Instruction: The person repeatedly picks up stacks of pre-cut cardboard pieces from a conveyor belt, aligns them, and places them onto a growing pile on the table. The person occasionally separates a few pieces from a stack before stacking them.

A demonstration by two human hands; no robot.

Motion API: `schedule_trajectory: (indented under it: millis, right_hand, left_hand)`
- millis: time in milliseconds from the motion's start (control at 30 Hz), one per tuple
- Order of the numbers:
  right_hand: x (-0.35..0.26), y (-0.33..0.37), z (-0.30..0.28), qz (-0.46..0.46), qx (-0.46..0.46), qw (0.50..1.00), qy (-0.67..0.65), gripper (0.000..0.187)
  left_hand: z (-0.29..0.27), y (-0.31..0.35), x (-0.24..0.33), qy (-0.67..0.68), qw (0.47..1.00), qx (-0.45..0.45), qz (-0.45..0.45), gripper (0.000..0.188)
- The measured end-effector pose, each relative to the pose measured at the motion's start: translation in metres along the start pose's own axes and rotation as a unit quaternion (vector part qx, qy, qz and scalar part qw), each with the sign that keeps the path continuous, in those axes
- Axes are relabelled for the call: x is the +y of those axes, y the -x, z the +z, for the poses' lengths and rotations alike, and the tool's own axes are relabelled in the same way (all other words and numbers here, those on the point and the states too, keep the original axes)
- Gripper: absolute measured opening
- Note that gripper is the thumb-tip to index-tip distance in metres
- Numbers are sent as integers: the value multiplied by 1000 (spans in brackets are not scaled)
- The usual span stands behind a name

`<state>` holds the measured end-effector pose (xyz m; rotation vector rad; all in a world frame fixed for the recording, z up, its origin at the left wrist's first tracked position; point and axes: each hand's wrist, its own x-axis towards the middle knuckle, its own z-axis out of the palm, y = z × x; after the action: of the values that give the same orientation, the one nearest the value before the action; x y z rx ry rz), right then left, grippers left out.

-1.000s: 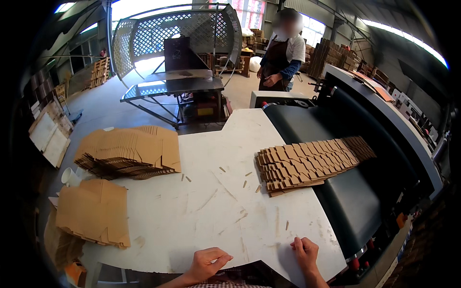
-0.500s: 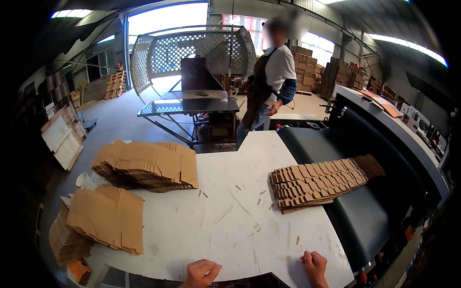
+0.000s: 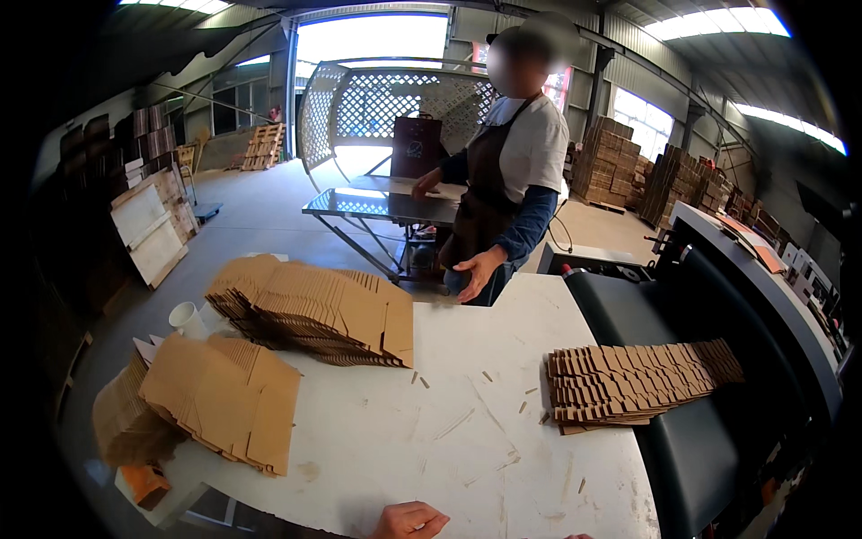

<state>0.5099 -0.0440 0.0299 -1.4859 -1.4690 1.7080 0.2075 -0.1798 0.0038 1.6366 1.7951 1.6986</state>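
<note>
My left hand (image 3: 411, 520) rests at the near edge of the white table (image 3: 431, 467), its fingers curled together and nothing visible in them. Of my right hand (image 3: 579, 536) only a sliver shows at the lower edge, so its fingers are hidden. Neither hand touches the cardboard. Flat folded brown cardboard blanks lie in a fanned stack (image 3: 314, 305) at the left back of the table, with another stack (image 3: 224, 395) nearer on the left. To the right, a shingled row of cardboard blanks (image 3: 637, 382) runs from the table onto a dark conveyor belt (image 3: 691, 458).
A co-worker (image 3: 512, 162) in a dark apron stands behind the table, one hand (image 3: 480, 271) held out over its far edge. Behind is a metal-topped work stand (image 3: 386, 205). A white cup (image 3: 186, 318) stands beside the left stacks. Small cardboard scraps (image 3: 582, 486) dot the table.
The view has shifted, so the table sits lower and farther right. My right hand has nearly dropped out of view. The co-worker has come closer and reaches toward the table.
</note>
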Motion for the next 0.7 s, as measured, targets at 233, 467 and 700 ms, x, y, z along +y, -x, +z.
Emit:
schedule_trajectory:
  millis: [233,467,700]
  right_hand:
    - [-20,35,37,-66,-139,984,86,35]
    - [-60,-22,68,-111,-200,966,120,33]
    - [-90,-70,98,-174,-245,942,147,32]
  left_hand:
    - [1,2,-7,5,997,-71,12,4]
    - [2,3,-5,-12,995,-83,51,6]
    - [8,6,7,-32,998,-42,46,8]
